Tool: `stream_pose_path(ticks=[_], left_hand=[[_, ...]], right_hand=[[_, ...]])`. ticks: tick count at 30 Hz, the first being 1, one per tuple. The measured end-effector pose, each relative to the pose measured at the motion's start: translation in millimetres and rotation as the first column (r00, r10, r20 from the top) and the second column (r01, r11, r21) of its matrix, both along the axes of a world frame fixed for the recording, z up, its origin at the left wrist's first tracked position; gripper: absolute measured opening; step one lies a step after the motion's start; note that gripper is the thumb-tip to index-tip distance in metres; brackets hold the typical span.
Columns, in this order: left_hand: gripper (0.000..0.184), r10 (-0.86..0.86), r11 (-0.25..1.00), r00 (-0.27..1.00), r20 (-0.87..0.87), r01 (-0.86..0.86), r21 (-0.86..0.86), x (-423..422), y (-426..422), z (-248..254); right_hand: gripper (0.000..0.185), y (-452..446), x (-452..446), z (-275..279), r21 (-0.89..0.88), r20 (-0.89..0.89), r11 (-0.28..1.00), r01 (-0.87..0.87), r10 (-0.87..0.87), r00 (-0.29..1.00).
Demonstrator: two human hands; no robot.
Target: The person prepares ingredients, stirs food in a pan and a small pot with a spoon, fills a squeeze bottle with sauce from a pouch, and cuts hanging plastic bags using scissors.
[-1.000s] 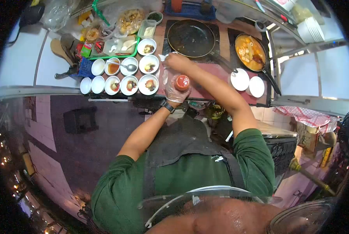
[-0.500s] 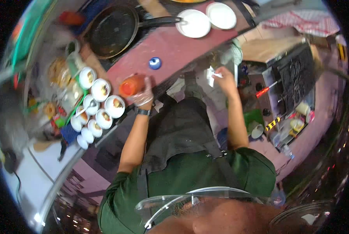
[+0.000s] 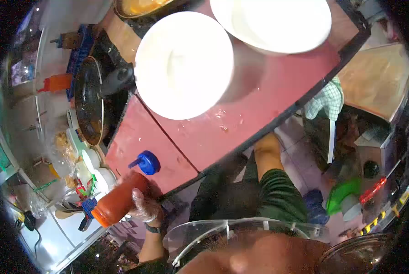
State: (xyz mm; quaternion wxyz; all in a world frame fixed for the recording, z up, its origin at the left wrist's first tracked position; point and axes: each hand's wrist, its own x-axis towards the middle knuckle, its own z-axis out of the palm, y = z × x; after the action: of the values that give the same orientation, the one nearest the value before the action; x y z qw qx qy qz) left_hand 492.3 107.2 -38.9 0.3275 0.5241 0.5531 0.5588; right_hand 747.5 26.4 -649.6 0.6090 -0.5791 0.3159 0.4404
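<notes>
My left hand point(image 3: 145, 208), in a clear plastic glove, is wrapped round a squeeze bottle point(image 3: 122, 198) of orange-red sauce. The bottle lies tilted, its narrower orange end toward the lower left. Just above it, a blue nozzle cap point(image 3: 149, 163) sits apart on the red tabletop point(image 3: 204, 141). My right forearm point(image 3: 267, 148) reaches in beneath the table's front edge, which hides the hand. Two large white bowls point(image 3: 184, 64) stand on the tabletop, close to the camera.
A black frying pan point(image 3: 89, 100) is at the left, its handle running toward the nearer bowl. Another pan point(image 3: 145, 7) with orange food is at the top. A checked cloth point(image 3: 325, 100) hangs at the right, beside a wooden board point(image 3: 378, 82). Small white cups point(image 3: 105, 178) sit left.
My view has swung and come nearer the bowls. My right hand, which held a white piece of paper or tissue, has gone under the table edge. My left hand still grips the bottle.
</notes>
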Motion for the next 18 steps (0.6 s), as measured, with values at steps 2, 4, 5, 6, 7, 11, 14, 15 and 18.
stream_pose_path(ticks=[2, 4, 5, 6, 7, 11, 14, 15, 18], left_hand=[[0.053, -0.022, 1.0, 0.996, -0.086, 0.022, -0.001, 6.1, -1.2, 5.1], [0.059, 0.002, 0.999, 0.999, -0.052, -0.004, -0.04, 7.0, -1.4, 3.3], [0.062, 0.014, 0.998, 0.999, -0.034, -0.016, -0.06, 7.5, -1.7, 2.3], [0.064, -0.003, 1.0, 0.995, -0.1, 0.002, -0.008, 12.3, 1.1, 1.9], [0.067, -0.01, 0.998, 0.985, -0.169, 0.02, 0.056, 15.1, 3.3, 2.8], [0.072, -0.028, 0.998, 0.99, -0.137, 0.036, 0.055, 45.0, 3.4, 26.1], [0.087, -0.04, 0.999, 0.984, -0.171, 0.038, -0.011, 35.5, 2.4, 17.8], [0.087, 0.005, 1.0, 0.988, -0.154, -0.003, 0.012, 39.2, 0.2, 20.5], [0.068, -0.037, 0.998, 0.98, -0.195, 0.045, 0.038, 46.3, 0.9, 41.0]], right_hand=[[0.028, -18.9, 2.9, 12.4, -0.21, 0.127, 0.931, -0.299, 0.329, 0.936], [0.032, -36.0, 16.5, 55.1, -0.501, 0.184, 0.652, -0.569, 0.723, 0.666], [0.035, -44.7, 20.0, 85.2, -0.585, 0.172, 0.508, -0.632, 0.839, 0.516], [0.037, -50.6, 27.0, 131.7, -0.632, 0.18, 0.396, -0.666, 0.911, 0.371], [0.039, -58.4, 31.3, 183.1, -0.66, 0.257, 0.377, -0.65, 0.926, 0.275], [0.043, -41.8, 144.6, 478.2, -0.615, 0.789, 0.763, -0.2, 0.592, -0.166], [0.045, -12.9, 210.8, 493.3, -0.799, 0.578, 0.587, 0.125, 0.809, -0.104], [0.044, -7.4, 232.5, 466.3, -0.853, 0.519, 0.521, 0.022, 0.852, -0.066], [0.031, -2.0, 245.5, 427.0, -0.861, 0.508, 0.507, -0.039, 0.854, -0.111]])
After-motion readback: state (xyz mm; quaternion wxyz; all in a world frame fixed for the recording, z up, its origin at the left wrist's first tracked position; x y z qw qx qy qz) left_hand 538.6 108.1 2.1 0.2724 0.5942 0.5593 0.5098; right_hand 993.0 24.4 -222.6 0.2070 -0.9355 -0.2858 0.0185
